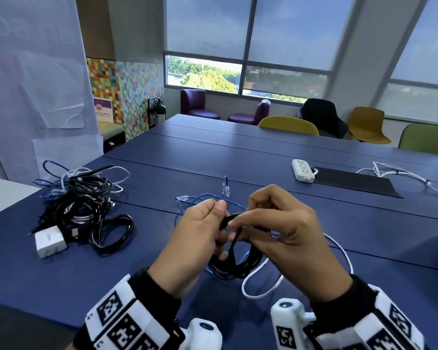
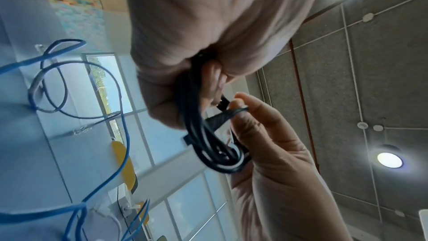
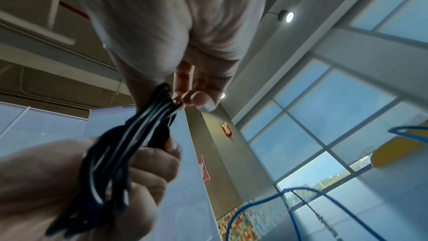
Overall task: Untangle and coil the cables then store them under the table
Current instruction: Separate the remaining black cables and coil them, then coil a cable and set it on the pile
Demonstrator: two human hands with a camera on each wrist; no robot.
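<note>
Both my hands work above the blue table (image 1: 263,157): left hand (image 1: 195,238) grips the coiled black cable (image 1: 234,267), right hand (image 1: 283,231) pinches its loose end, the tangled pile (image 1: 79,198) lying far left.

Both hands cover the top of the black coil (image 1: 234,263), so how its end is wrapped cannot be told. The blue cable (image 1: 208,198) passes behind the left hand (image 1: 200,231), its path hidden. The pile (image 1: 81,198) is too knotted to count. The right wrist view is blurred.
</note>
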